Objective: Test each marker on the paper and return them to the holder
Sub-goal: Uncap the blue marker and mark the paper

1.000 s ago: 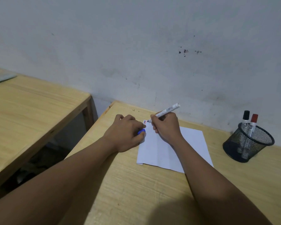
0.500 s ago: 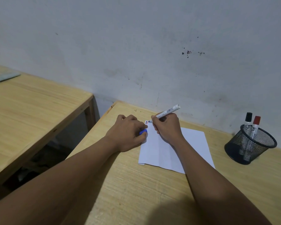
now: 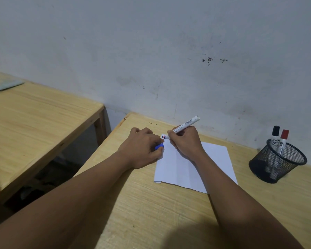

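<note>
A white sheet of paper (image 3: 214, 164) lies on the wooden desk (image 3: 151, 212). My right hand (image 3: 185, 142) grips a white marker (image 3: 185, 125), its tip down at the paper's far left corner. My left hand (image 3: 142, 148) rests on the paper's left edge, closed around a blue cap (image 3: 159, 146). A black mesh holder (image 3: 276, 163) stands at the right near the wall. A black-capped marker (image 3: 274, 137) and a red-capped marker (image 3: 283, 141) stand upright in it.
A second wooden table (image 3: 34, 123) stands to the left across a gap, with a flat pale object (image 3: 4, 85) on its far end. A stained white wall (image 3: 169, 60) runs right behind the desk.
Both hands stay in place at the paper's corner. The view has only shifted slightly.
</note>
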